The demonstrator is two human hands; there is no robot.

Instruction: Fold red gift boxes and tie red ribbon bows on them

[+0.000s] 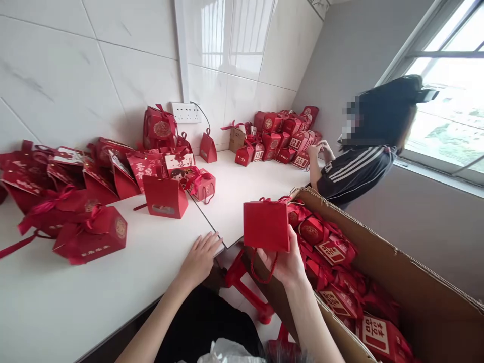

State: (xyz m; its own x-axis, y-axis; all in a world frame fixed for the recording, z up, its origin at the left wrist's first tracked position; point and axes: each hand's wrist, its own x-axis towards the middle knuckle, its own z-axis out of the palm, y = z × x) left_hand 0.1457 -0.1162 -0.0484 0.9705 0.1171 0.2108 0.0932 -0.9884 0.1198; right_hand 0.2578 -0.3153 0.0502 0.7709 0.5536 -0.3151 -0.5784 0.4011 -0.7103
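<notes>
My right hand (288, 264) grips a small red gift box (266, 226) from below and behind, holding it up in front of the large carton. A red cord loop hangs under the box, and one plain red face is turned toward me. My left hand (204, 254) lies flat on the white table's (151, 280) near edge, fingers stretched out, holding nothing. Nearest to it on the table stands a red box with a small window (165, 197). Farther left are two ribbon-tied red boxes (93, 236).
A cardboard carton (401, 257) full of red boxes stands at the right. Red bags and boxes (108, 171) line the wall; more boxes (282, 136) are stacked at the back. A person (363, 161) works there. A red stool (249, 290) stands below, a power strip (186, 112) behind.
</notes>
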